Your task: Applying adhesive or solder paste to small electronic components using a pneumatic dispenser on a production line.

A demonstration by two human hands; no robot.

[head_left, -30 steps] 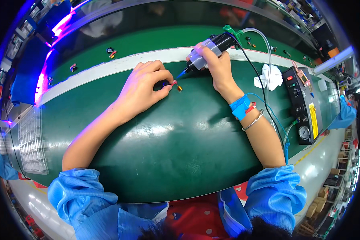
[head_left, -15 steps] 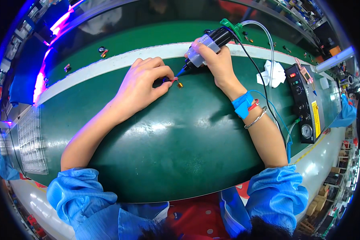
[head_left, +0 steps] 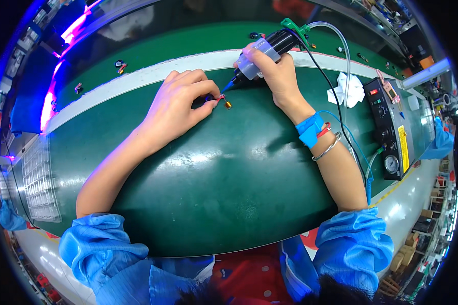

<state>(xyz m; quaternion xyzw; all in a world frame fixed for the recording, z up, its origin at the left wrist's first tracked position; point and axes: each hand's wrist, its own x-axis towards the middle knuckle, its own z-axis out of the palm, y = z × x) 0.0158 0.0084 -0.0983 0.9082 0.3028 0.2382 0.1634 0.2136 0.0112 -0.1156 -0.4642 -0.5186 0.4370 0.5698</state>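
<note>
Our right hand (head_left: 281, 79) clamped round an opaque black dispensing syringe (head_left: 284, 41), our left hand (head_left: 180, 105) pinching a brassy-cylindered component (head_left: 228, 105), gridded clear-plastic tray (head_left: 38, 184)

- A factory line is indicated.
- Small parts (head_left: 120, 66) are spaced along a green belt (head_left: 178, 47) beyond the right hand's (head_left: 279, 77) grip.
- Stocked racks (head_left: 426, 223) are positioned far to its right.

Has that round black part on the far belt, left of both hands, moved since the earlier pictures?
Yes: the part has moved left, closer to the pink light strip.
</note>
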